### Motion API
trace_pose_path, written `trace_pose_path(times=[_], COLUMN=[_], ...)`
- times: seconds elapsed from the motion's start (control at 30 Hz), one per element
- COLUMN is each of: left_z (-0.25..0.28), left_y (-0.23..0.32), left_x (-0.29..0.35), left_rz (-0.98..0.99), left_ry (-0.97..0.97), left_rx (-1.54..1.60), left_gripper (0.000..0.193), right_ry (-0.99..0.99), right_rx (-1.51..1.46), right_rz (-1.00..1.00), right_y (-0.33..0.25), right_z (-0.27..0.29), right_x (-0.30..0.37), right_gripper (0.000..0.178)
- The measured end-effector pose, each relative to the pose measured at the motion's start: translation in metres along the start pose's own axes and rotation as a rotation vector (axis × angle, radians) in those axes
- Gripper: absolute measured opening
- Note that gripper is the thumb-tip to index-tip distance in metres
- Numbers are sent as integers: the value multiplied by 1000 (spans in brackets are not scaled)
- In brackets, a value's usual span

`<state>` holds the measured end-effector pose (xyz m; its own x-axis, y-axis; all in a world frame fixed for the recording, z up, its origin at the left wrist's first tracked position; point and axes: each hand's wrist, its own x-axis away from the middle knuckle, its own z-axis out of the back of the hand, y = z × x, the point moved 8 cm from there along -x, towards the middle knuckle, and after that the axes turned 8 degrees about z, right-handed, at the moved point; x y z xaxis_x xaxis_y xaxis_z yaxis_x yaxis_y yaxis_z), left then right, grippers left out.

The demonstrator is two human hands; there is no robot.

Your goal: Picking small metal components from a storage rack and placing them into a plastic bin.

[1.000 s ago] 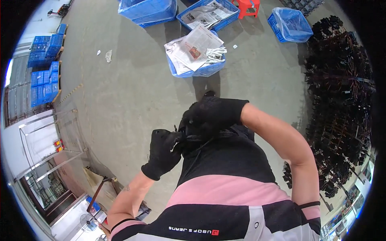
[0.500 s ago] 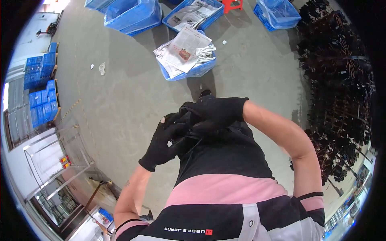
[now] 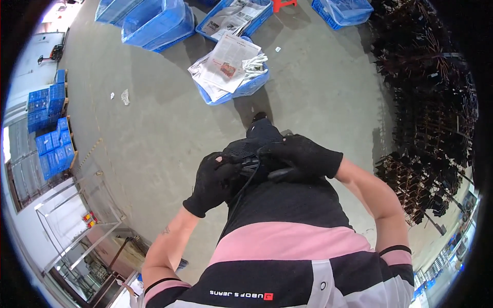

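Note:
My left hand [image 3: 213, 179], in a black glove with a pale fingertip showing, curls at the left side of a black pouch-like thing [image 3: 241, 149] in front of my waist. From the right, my right hand [image 3: 303, 158], also black-gloved, grips the same thing, thumb toward me and fingers on its far side. A dark, shiny piece [image 3: 250, 163] like a small device or clasp shows between the hands. Down from it runs a thin black cord [image 3: 241, 195] over my black and pink shirt [image 3: 287, 241]. Black on black hides the exact finger contact.
Ahead on the grey floor stands a blue crate [image 3: 233, 92] with newspaper [image 3: 226, 61] and white gloves [image 3: 255, 65]. More lined blue crates [image 3: 159, 25] are behind it. Dense dark racks [image 3: 426, 102] line the right; stacked blue boxes [image 3: 49, 113] and a metal frame [image 3: 77, 215] stand left.
My right hand has drawn back to the right and slightly down, uncovering the black pouch-like thing and the shiny piece. My left hand stays beside it. The view has shifted slightly.

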<state>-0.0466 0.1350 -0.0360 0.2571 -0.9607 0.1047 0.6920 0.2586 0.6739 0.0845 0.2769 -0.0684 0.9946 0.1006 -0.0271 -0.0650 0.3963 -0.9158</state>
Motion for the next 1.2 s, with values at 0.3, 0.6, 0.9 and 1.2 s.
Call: trace_pose_path(times=[0.3, 0.6, 0.9, 1.2], left_z=[12, 3, 9, -7], left_y=[0, -25, -25, -50], left_x=[-9, 7, 4, 9], left_rz=[261, 596, 522, 726], left_ry=[-7, 12, -89, -33], left_rx=[66, 456, 450, 519], left_gripper=[29, 36, 35, 32], right_ry=[193, 169, 181, -4], right_rx=[-52, 78, 76, 38], right_rz=[66, 126, 85, 85], right_y=[2, -23, -14, -22], right_z=[-10, -5, -19, -25], right_x=[-3, -18, -30, -43], right_gripper=[32, 23, 30, 47])
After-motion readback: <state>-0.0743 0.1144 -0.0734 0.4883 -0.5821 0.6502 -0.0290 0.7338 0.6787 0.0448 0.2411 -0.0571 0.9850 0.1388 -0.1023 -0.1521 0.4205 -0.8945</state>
